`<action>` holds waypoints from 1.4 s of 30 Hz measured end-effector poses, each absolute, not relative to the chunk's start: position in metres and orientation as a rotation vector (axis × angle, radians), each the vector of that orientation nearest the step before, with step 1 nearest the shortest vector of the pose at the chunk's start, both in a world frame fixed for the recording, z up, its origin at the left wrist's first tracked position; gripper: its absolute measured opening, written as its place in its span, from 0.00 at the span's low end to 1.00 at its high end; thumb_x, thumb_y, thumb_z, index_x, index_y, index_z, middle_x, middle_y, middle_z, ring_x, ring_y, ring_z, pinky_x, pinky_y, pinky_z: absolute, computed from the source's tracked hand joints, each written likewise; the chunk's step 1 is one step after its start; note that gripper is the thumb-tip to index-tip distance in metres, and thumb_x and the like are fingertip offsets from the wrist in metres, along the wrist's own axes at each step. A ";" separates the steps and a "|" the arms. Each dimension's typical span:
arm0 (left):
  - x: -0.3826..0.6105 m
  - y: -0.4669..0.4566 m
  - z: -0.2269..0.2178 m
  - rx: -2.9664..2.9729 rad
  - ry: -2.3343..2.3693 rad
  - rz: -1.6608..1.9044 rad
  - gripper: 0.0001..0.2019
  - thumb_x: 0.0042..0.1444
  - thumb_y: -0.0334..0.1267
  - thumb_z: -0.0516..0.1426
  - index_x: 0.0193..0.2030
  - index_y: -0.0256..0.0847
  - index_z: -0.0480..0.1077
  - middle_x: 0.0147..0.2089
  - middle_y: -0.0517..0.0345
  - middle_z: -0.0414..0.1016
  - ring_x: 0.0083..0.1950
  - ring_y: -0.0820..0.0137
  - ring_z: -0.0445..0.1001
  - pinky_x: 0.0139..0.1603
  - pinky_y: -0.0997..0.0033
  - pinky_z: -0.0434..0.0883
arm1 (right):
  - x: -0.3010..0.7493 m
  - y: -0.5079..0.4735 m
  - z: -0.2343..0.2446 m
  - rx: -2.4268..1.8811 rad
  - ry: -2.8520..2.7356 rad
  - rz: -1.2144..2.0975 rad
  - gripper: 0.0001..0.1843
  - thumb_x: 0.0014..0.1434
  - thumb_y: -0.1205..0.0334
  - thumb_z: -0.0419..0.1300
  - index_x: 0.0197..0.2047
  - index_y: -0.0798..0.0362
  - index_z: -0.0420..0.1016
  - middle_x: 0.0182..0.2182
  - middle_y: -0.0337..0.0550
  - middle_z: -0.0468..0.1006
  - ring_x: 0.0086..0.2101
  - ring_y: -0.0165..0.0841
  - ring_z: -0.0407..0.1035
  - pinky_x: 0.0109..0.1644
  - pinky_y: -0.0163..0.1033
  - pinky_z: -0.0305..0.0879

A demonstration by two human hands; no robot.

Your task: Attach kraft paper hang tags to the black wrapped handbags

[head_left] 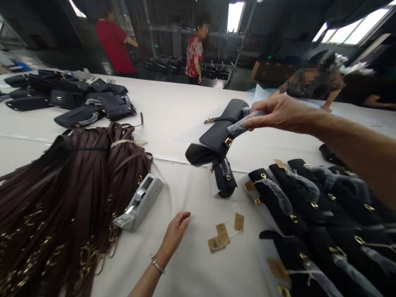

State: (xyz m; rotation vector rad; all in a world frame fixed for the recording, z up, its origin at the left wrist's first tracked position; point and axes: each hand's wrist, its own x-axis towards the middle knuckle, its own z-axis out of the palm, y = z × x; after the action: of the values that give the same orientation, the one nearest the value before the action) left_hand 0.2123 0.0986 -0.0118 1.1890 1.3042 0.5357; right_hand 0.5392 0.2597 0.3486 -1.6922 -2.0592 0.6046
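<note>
Handbag (214,135) hangs tilted, its wrapped handle (237,127) pinched by the right hand (274,112), while the left hand (175,227), slightly spread, is near brown tags (222,234).

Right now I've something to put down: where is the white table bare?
Bare: between the grey tape dispenser and brown card tags, around the left hand; beyond, between the black bag pile and held black bag. Crowded: long brown straps near left, black bags near right.

A white rectangular window (235,17) glares amid deep gloom; the smooth white counter (163,101) looks bright; wide-angle distortion stretches the edges.
</note>
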 end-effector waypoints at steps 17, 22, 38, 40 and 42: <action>0.178 -0.034 -0.015 1.462 1.196 0.277 0.15 0.56 0.39 0.51 0.43 0.38 0.75 0.45 0.49 0.79 0.48 0.60 0.76 0.52 0.62 0.69 | 0.463 0.091 0.162 -1.596 -1.789 0.860 0.26 0.61 0.46 0.63 0.58 0.47 0.72 0.55 0.46 0.74 0.42 0.34 0.75 0.51 0.43 0.73; 0.174 -0.039 -0.003 1.447 1.169 0.203 0.14 0.55 0.38 0.52 0.43 0.38 0.76 0.44 0.50 0.79 0.46 0.61 0.76 0.50 0.63 0.69 | 0.476 0.033 0.088 -1.969 -1.984 0.859 0.14 0.66 0.54 0.56 0.42 0.51 0.80 0.41 0.45 0.80 0.43 0.40 0.74 0.52 0.47 0.69; 0.176 -0.042 0.013 1.569 1.036 0.150 0.14 0.56 0.37 0.53 0.45 0.40 0.77 0.44 0.52 0.80 0.46 0.61 0.76 0.49 0.64 0.69 | 0.463 -0.001 0.013 -2.125 -1.715 0.910 0.09 0.60 0.60 0.55 0.36 0.53 0.76 0.38 0.47 0.78 0.43 0.41 0.71 0.53 0.49 0.68; 0.178 -0.037 0.024 1.575 0.996 0.164 0.14 0.56 0.37 0.53 0.46 0.40 0.77 0.45 0.51 0.80 0.47 0.62 0.76 0.50 0.64 0.69 | 0.468 -0.003 0.028 -2.096 -1.467 1.033 0.13 0.58 0.54 0.56 0.36 0.53 0.76 0.35 0.45 0.78 0.38 0.39 0.71 0.47 0.47 0.72; 0.184 -0.030 0.038 1.597 0.943 0.198 0.14 0.58 0.38 0.53 0.46 0.41 0.77 0.46 0.52 0.80 0.48 0.62 0.76 0.52 0.64 0.68 | 0.470 -0.005 0.047 -2.042 -1.267 1.133 0.18 0.54 0.49 0.57 0.37 0.54 0.76 0.34 0.45 0.78 0.36 0.37 0.72 0.41 0.45 0.74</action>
State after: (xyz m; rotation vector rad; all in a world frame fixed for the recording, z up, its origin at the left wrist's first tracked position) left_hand 0.1840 -0.0299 0.0380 1.5970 0.9428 0.1984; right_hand 0.4695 -0.0055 0.0473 -2.0422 -1.2668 1.1325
